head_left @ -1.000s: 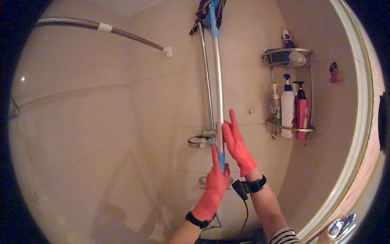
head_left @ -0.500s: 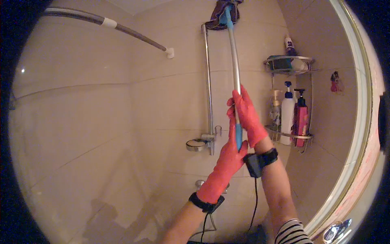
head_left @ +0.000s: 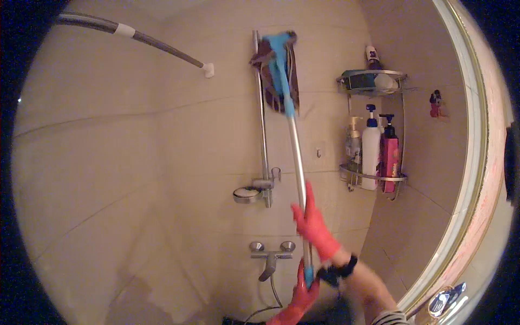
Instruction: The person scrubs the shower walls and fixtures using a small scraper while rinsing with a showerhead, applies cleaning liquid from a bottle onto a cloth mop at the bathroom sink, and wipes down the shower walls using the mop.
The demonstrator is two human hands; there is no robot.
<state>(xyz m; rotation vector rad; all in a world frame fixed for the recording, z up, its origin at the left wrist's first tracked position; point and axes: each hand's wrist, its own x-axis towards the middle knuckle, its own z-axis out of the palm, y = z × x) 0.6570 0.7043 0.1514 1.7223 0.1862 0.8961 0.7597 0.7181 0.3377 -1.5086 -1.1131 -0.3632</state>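
Note:
Both my hands wear pinkish-red rubber gloves and hold a mop (head_left: 296, 151) with a silver pole and a blue head. A dark cloth (head_left: 291, 81) is wrapped around the mop head, which lies against the tiled wall beside and partly over the upper shower rail. My right hand (head_left: 316, 227) is closed around the middle of the pole, one finger stretched along it. Lower down, my left hand (head_left: 305, 292) grips the pole near its blue end; the bottom frame edge cuts off part of that arm. A black strap with a small device sits on my right wrist.
A shower mixer (head_left: 272, 255) with a hose is on the wall near my left hand. Above it, a soap dish (head_left: 247, 195) is fixed to the rail. To the right, a wire corner rack (head_left: 374, 177) holds several bottles. A curtain rod (head_left: 165, 46) crosses the upper left.
The mop head has come down the wall and slightly left, from the top of the rail. Both hands have moved lower with the pole, and the mixer is now uncovered.

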